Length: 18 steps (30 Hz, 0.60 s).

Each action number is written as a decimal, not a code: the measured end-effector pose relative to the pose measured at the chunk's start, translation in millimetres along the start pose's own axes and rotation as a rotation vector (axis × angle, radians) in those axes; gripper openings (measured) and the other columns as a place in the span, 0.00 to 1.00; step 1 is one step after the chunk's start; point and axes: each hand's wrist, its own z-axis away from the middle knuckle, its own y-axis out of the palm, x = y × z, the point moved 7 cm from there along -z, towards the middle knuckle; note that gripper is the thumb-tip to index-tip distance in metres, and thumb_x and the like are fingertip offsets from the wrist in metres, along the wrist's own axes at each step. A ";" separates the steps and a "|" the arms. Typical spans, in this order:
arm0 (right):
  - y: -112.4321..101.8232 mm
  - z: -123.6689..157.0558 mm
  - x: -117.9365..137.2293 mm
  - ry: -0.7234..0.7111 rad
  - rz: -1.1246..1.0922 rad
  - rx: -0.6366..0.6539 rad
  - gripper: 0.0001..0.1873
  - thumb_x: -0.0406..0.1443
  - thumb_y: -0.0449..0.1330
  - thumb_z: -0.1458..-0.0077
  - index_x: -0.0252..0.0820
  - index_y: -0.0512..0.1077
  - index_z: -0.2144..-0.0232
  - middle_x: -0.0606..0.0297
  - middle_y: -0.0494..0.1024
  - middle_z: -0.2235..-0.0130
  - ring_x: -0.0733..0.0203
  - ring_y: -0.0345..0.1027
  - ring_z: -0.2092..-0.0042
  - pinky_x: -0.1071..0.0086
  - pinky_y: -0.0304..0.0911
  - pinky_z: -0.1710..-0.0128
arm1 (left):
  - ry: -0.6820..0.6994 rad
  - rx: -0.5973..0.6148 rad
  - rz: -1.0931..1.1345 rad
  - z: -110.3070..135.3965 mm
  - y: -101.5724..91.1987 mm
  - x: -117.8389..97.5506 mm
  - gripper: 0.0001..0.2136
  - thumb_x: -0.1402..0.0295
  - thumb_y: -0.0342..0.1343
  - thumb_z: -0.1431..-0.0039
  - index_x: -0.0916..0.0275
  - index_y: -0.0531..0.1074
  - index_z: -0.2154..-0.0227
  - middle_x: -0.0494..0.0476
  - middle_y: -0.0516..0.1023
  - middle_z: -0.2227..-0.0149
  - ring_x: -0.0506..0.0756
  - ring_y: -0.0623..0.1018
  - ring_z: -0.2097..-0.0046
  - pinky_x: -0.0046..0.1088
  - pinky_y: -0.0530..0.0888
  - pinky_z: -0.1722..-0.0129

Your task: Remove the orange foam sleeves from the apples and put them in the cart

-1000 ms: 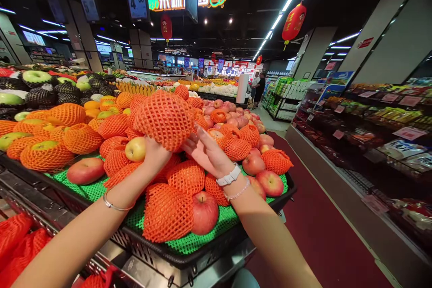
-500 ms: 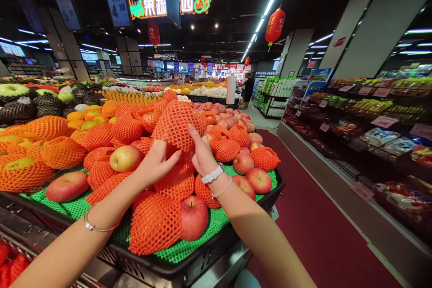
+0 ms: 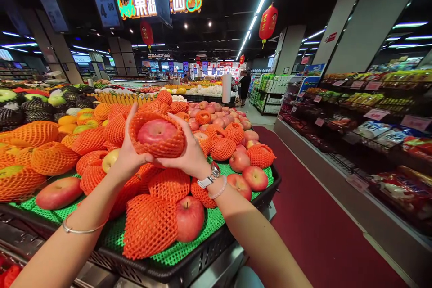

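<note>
Cradling netted apple (image 3: 157, 132) between hands (image 3: 191, 153)

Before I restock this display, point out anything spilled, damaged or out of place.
Nothing looks spilled or plainly damaged. One mild oddity: a yellowish apple beside the left hand, partly hidden, paler than the red apple in orange netting held with the right hand too. It might just be another variety.

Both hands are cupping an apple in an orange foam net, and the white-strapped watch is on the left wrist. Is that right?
Not quite: the head view shows the white-strapped watch on the right wrist. The left hand and right hand do cup an apple in an orange foam net.
</note>
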 end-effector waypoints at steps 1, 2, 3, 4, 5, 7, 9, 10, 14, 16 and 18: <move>1.2 0.5 0.7 -0.004 -0.019 0.014 0.47 0.43 0.70 0.61 0.49 0.56 0.40 0.62 0.63 0.38 0.57 0.58 0.38 0.59 0.52 0.35 | -0.008 0.025 0.005 0.5 1.8 0.8 0.54 0.37 0.63 0.71 0.56 0.55 0.39 0.62 0.62 0.39 0.70 0.63 0.38 0.47 0.62 0.37; 1.2 0.5 0.7 -0.005 -0.033 0.018 0.46 0.43 0.71 0.61 0.49 0.57 0.41 0.62 0.63 0.38 0.57 0.57 0.38 0.59 0.51 0.35 | -0.001 0.047 0.012 0.4 3.4 -0.1 0.54 0.37 0.64 0.73 0.58 0.58 0.41 0.64 0.63 0.40 0.71 0.64 0.39 0.48 0.62 0.36; 0.1 0.1 -0.3 0.000 -0.046 0.013 0.47 0.43 0.71 0.61 0.49 0.57 0.41 0.62 0.63 0.38 0.57 0.57 0.37 0.59 0.51 0.34 | 0.014 0.068 0.012 -0.1 5.3 -1.9 0.53 0.38 0.65 0.76 0.58 0.61 0.43 0.65 0.64 0.42 0.71 0.64 0.39 0.48 0.61 0.36; -1.2 -0.6 -2.2 0.011 -0.057 0.007 0.47 0.44 0.71 0.62 0.48 0.57 0.41 0.61 0.63 0.38 0.56 0.57 0.37 0.59 0.51 0.34 | 0.027 0.081 -0.003 -1.0 6.7 -3.9 0.52 0.38 0.65 0.77 0.58 0.62 0.45 0.65 0.65 0.43 0.71 0.65 0.39 0.49 0.60 0.36; -2.2 -1.3 -4.8 0.027 -0.067 0.006 0.47 0.44 0.71 0.62 0.48 0.57 0.41 0.60 0.62 0.38 0.56 0.57 0.37 0.58 0.51 0.35 | 0.034 0.097 -0.015 -2.0 8.8 -5.2 0.52 0.38 0.65 0.79 0.58 0.63 0.45 0.66 0.65 0.43 0.71 0.65 0.40 0.50 0.60 0.37; -3.1 -2.4 -12.1 0.074 -0.090 0.011 0.46 0.45 0.71 0.62 0.47 0.57 0.42 0.59 0.63 0.39 0.55 0.59 0.39 0.57 0.53 0.36 | 0.023 0.129 -0.018 -3.6 13.8 -5.2 0.52 0.38 0.65 0.78 0.58 0.62 0.46 0.67 0.65 0.44 0.70 0.66 0.41 0.51 0.63 0.39; -2.8 -2.3 -19.8 0.115 -0.135 0.011 0.44 0.46 0.70 0.60 0.46 0.57 0.43 0.57 0.67 0.42 0.55 0.64 0.42 0.57 0.58 0.39 | -0.004 0.156 0.000 -3.5 20.1 -1.9 0.52 0.39 0.66 0.76 0.59 0.59 0.45 0.68 0.66 0.44 0.69 0.68 0.42 0.50 0.65 0.41; -2.7 -1.9 -23.2 0.129 -0.151 0.000 0.43 0.46 0.70 0.59 0.45 0.58 0.44 0.57 0.69 0.44 0.55 0.66 0.44 0.58 0.60 0.41 | -0.021 0.155 0.011 -2.8 22.7 0.6 0.51 0.41 0.67 0.74 0.59 0.59 0.45 0.68 0.66 0.45 0.68 0.69 0.43 0.50 0.66 0.41; -3.7 2.5 -32.9 0.170 -0.119 -0.107 0.37 0.52 0.66 0.57 0.43 0.62 0.48 0.55 0.71 0.48 0.55 0.67 0.47 0.59 0.59 0.42 | -0.063 0.061 0.083 2.4 27.3 9.1 0.44 0.46 0.69 0.68 0.60 0.60 0.48 0.67 0.68 0.46 0.66 0.70 0.43 0.47 0.67 0.42; -5.1 5.8 -35.8 0.191 -0.133 -0.201 0.34 0.55 0.62 0.54 0.43 0.64 0.50 0.56 0.71 0.47 0.54 0.65 0.45 0.59 0.56 0.40 | -0.077 0.043 0.121 5.6 31.4 10.3 0.43 0.46 0.69 0.68 0.60 0.61 0.49 0.66 0.68 0.46 0.65 0.70 0.43 0.45 0.68 0.42; -8.2 10.3 -40.1 0.236 -0.201 -0.341 0.29 0.56 0.57 0.51 0.44 0.67 0.54 0.58 0.72 0.49 0.55 0.64 0.44 0.58 0.55 0.40 | -0.091 0.042 0.118 8.5 36.2 9.9 0.43 0.46 0.69 0.69 0.60 0.60 0.50 0.66 0.67 0.45 0.64 0.69 0.42 0.44 0.67 0.41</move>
